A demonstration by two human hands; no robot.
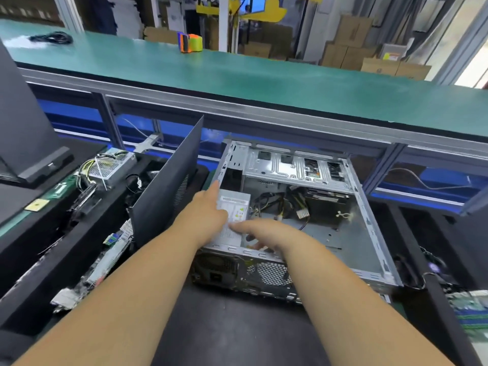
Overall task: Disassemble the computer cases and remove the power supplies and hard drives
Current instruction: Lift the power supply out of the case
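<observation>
An open grey computer case (369, 207) lies on its side in front of me, its side panel off. The silver power supply (235, 207) sits in the case's near-left corner, with a bundle of cables (287, 204) running from it. My left hand (208, 210) lies on the supply's left edge with the forefinger stretched out toward the case's frame. My right hand (261, 231) reaches over the case's rear wall, thumb on the supply's top and fingers curled down its right side. A dark drive (327, 204) sits under the metal drive cage (293, 167).
A dark side panel (169, 180) leans upright left of the case. A removed power supply (111, 165) and circuit boards (105, 260) lie in black bins at left. A green conveyor belt (237, 72) runs across behind. More boards (470, 307) lie at right.
</observation>
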